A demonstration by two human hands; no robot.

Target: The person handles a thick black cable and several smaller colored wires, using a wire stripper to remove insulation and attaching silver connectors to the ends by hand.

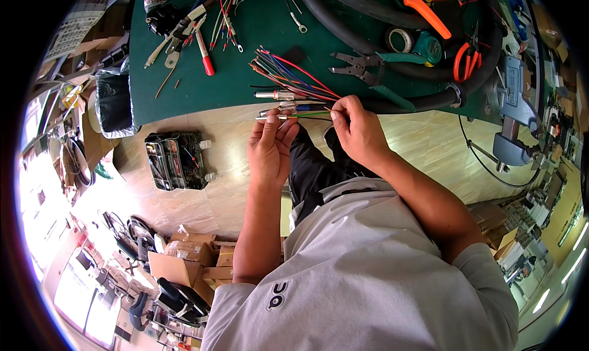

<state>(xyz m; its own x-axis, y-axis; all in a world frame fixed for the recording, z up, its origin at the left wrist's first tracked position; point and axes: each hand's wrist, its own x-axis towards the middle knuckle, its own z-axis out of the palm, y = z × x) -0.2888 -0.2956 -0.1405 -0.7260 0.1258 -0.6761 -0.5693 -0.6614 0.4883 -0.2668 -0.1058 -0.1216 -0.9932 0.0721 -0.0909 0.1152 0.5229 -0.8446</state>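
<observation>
My left hand is closed, thumb and fingers pinching a slim metal terminal at the end of a green wire. My right hand pinches the green wire further along, close to the bench edge. Just beyond my fingers lie other wires with thicker metal terminals. A fan of thin red, blue, black and grey wires spreads over the green bench top. These run toward a thick black cable. Wire strippers with green handles lie open beyond my right hand.
On the bench are a red-capped marker, a tape roll, a teal tape measure and orange-handled cutters. A blue-grey vise stands at the right. An open toolbox sits on the floor, left; a lined bin stands beside the bench.
</observation>
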